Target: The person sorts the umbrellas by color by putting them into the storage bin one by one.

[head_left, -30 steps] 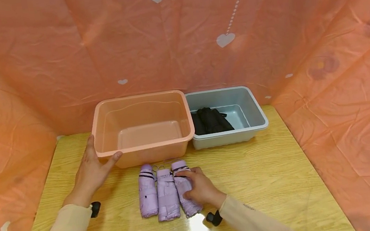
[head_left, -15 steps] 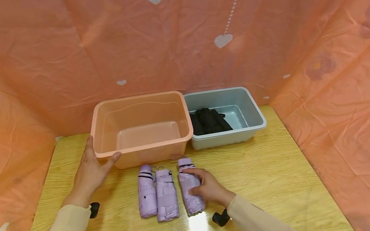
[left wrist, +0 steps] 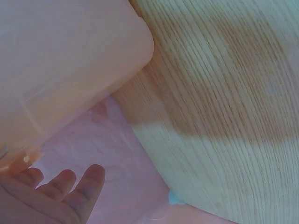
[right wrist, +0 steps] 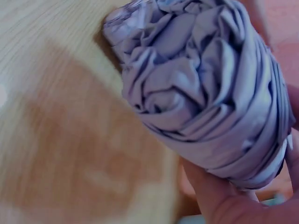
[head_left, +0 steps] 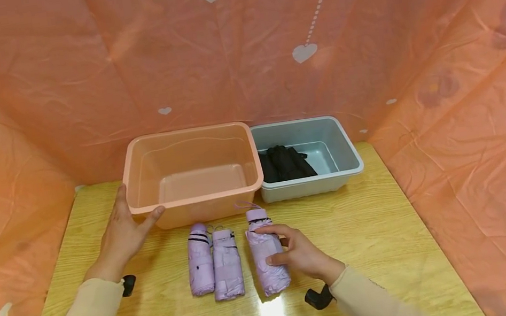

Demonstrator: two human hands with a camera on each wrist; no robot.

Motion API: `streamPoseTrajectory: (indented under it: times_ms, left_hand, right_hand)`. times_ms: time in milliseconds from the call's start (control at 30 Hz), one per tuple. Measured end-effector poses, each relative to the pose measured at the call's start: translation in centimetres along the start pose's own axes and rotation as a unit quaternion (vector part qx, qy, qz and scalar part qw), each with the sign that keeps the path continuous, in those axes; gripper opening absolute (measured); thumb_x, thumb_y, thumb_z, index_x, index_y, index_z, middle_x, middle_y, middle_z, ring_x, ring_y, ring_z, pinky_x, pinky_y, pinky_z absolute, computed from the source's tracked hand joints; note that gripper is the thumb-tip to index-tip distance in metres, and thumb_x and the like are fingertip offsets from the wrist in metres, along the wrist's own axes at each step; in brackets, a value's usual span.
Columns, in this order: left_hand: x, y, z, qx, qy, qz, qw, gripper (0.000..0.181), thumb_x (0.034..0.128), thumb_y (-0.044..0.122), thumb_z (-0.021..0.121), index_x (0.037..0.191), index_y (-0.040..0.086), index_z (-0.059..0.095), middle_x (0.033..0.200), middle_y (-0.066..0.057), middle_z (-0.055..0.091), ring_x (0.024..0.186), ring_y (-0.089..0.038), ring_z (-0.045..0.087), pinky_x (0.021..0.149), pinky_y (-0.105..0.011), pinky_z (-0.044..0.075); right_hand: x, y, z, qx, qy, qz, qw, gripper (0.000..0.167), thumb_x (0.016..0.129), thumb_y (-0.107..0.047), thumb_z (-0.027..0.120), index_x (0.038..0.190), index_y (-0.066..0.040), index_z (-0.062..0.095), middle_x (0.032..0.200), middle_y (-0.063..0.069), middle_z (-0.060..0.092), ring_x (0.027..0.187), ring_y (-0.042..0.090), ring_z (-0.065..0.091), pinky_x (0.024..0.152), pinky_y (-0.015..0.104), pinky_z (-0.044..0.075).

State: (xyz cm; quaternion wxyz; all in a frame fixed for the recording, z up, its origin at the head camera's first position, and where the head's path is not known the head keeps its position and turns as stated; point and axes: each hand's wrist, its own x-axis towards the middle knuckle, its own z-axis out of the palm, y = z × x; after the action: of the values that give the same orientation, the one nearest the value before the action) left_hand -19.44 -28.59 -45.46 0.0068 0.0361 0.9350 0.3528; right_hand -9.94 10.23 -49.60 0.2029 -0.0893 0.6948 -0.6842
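Note:
My right hand (head_left: 302,253) grips a folded lilac umbrella (head_left: 264,251) by its right side, thumb near and fingers farther up. Its bunched fabric end (right wrist: 196,79) fills much of the right wrist view, slightly raised off the wood. Two more folded lilac umbrellas lie side by side to its left, a rounder-capped umbrella (head_left: 200,262) and a flat-capped umbrella (head_left: 227,267). At the front left corner of the orange plastic bin (head_left: 207,210), my left hand (head_left: 123,233) rests with spread, fairly straight fingers, its thumb by the front rim. Several of its fingers (left wrist: 88,189) show beside the bin wall.
A grey-blue bin (head_left: 306,188) stands against the orange bin's right side, with black folded bundles (head_left: 287,164) in its left part. Both stand at the back of the wooden table (head_left: 365,234), before an orange heart-patterned sheet (head_left: 261,81).
My right hand has drawn the rightmost umbrella away from the other two, to the right, and lifted it slightly. The left hand has stayed at the bin's corner.

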Motion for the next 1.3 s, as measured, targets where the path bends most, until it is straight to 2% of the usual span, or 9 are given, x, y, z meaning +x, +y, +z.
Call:
streamPoseTrajectory:
  times_ms: [133,300,567,733,867,1000,1067,1100,1300]
  left_hand:
    - [-0.1,0.0,-0.1,0.0,0.001,-0.001,1.0,0.114,0.0911,0.063,0.061,0.158,0.013,-0.017,0.162,-0.027,0.001,0.142,-0.055,0.017,0.104,-0.072,0.022]
    - [-0.1,0.0,-0.1,0.0,0.0,-0.007,1.0,0.115,0.0906,0.064,0.06,0.158,0.013,-0.017,0.162,-0.027,0.001,0.142,-0.055,0.017,0.104,-0.072,0.022]
    - [-0.3,-0.1,0.1,0.004,-0.002,-0.021,0.9998,0.115,0.0894,0.067,0.059,0.157,0.016,-0.019,0.162,-0.028,0.001,0.141,-0.056,0.017,0.103,-0.073,0.022]
    - [-0.3,0.1,0.2,0.004,0.003,-0.02,0.9998,0.116,0.0892,0.067,0.06,0.158,0.015,-0.018,0.162,-0.029,0.002,0.14,-0.057,0.018,0.103,-0.073,0.023]
    - [-0.2,0.3,0.5,0.008,0.005,-0.021,0.9997,0.117,0.0884,0.068,0.059,0.158,0.015,-0.018,0.162,-0.028,0.003,0.14,-0.056,0.019,0.103,-0.073,0.023]
    - [-0.1,0.3,0.8,0.011,0.007,-0.023,0.9997,0.117,0.0879,0.07,0.059,0.158,0.015,-0.018,0.162,-0.027,0.002,0.14,-0.056,0.02,0.103,-0.073,0.023]
    - [-0.2,0.4,1.0,0.012,0.008,-0.024,0.9996,0.117,0.088,0.07,0.058,0.158,0.016,-0.018,0.162,-0.027,0.002,0.14,-0.056,0.02,0.103,-0.073,0.024]
    - [-0.2,0.4,1.1,0.011,0.009,-0.024,0.9996,0.117,0.088,0.07,0.058,0.158,0.016,-0.018,0.162,-0.026,0.001,0.14,-0.057,0.02,0.103,-0.073,0.024]
    - [-0.5,0.8,1.6,0.009,0.015,-0.024,0.9995,0.117,0.0871,0.071,0.058,0.158,0.015,-0.016,0.163,-0.025,0.002,0.14,-0.056,0.02,0.103,-0.073,0.024]
  right_hand:
    - [-0.7,-2.4,-0.6,-0.024,-0.01,-0.018,0.9995,0.063,0.081,0.011,0.074,0.139,-0.01,0.058,0.142,0.013,0.047,0.115,0.034,0.055,0.085,0.043,0.054]
    - [-0.9,-5.8,-1.3,-0.044,-0.026,-0.047,0.9976,0.062,0.082,0.008,0.075,0.139,-0.01,0.058,0.141,0.013,0.048,0.115,0.035,0.055,0.087,0.043,0.054]
    - [0.0,-10.6,-2.3,-0.084,-0.041,-0.095,0.9911,0.064,0.08,0.01,0.076,0.139,-0.01,0.058,0.14,0.011,0.05,0.113,0.032,0.056,0.089,0.043,0.052]
    - [1.0,-13.1,-2.6,-0.085,-0.041,-0.122,0.9881,0.065,0.079,0.013,0.076,0.138,-0.006,0.058,0.14,0.01,0.049,0.113,0.033,0.056,0.09,0.044,0.052]
    - [2.1,-14.9,-3.0,-0.1,-0.049,-0.131,0.9851,0.065,0.079,0.013,0.075,0.139,-0.007,0.058,0.138,0.01,0.05,0.11,0.034,0.058,0.087,0.045,0.053]
    - [3.8,-16.8,-3.0,-0.083,-0.057,-0.116,0.9881,0.066,0.081,0.013,0.074,0.141,-0.009,0.056,0.135,0.013,0.053,0.111,0.034,0.059,0.087,0.045,0.054]
    - [4.8,-17.8,-2.9,-0.061,-0.058,-0.101,0.9913,0.067,0.083,0.013,0.072,0.142,-0.01,0.055,0.135,0.015,0.053,0.111,0.035,0.06,0.086,0.046,0.055]
    - [5.4,-18.3,-2.8,-0.05,-0.059,-0.095,0.9925,0.066,0.083,0.013,0.071,0.143,-0.01,0.054,0.141,0.013,0.049,0.113,0.035,0.059,0.086,0.047,0.055]
    - [9.9,-20.4,-2.1,-0.018,-0.067,-0.085,0.994,0.065,0.085,0.014,0.069,0.144,-0.009,0.053,0.147,0.007,0.043,0.118,0.034,0.055,0.087,0.044,0.054]
